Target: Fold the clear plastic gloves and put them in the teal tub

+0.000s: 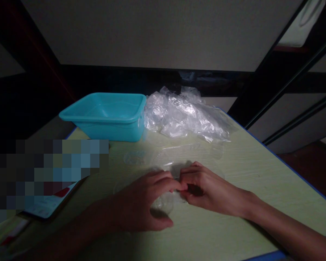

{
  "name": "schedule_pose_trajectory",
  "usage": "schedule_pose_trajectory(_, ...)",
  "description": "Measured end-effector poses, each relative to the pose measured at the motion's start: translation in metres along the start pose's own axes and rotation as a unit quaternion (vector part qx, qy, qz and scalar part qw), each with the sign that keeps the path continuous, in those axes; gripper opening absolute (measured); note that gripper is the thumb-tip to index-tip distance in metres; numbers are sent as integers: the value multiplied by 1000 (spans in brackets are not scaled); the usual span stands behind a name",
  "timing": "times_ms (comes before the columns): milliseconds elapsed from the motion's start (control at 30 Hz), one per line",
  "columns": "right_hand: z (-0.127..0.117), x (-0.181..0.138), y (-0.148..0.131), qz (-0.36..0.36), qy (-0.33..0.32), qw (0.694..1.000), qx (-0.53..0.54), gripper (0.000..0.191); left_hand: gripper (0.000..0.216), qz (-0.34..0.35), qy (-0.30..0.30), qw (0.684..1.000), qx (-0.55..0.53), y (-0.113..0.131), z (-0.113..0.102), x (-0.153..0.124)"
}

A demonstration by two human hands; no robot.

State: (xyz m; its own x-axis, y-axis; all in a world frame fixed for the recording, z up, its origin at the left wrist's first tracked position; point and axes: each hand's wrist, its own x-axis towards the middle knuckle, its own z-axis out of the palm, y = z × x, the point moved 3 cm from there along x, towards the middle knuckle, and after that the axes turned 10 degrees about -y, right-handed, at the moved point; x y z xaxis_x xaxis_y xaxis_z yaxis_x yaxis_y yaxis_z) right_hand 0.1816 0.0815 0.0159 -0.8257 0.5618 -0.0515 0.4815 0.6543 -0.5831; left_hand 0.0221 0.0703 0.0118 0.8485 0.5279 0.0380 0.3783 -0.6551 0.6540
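Your clear plastic piece (163,203) is thin, see-through and colourless, lying low on the tabletop (247,166) right in front of you, with faint creases and bright glints; you have its near part bunched and wrinkled under the arch of your left hand (141,201). Its far part spreads out flatter beyond your fingers, edges faint against the pale surface. Your right hand (203,185) is pinched up against your left fingertips over it, so you can't read its full outline or whether it's one layer.

No text, label, brand, number or sign can be read clearly.
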Motion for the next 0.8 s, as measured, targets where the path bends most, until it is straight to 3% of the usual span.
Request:
schedule_pose_trajectory(233, -3, 1, 2, 6, -8, 1000, -9, 13, 36, -24, 54, 998, 29, -5, 1, 2)
schedule_pose_trajectory(567, -15, -5, 3, 45, 0, 998, 42, 11, 33, -69, 142, 987, 5, -15, 0, 2)
schedule_pose_trajectory(800, -14, -12, 4, 29, -56, 997, 40, 15, 33, -63, 137, 989, 4, -12, -2, 0)
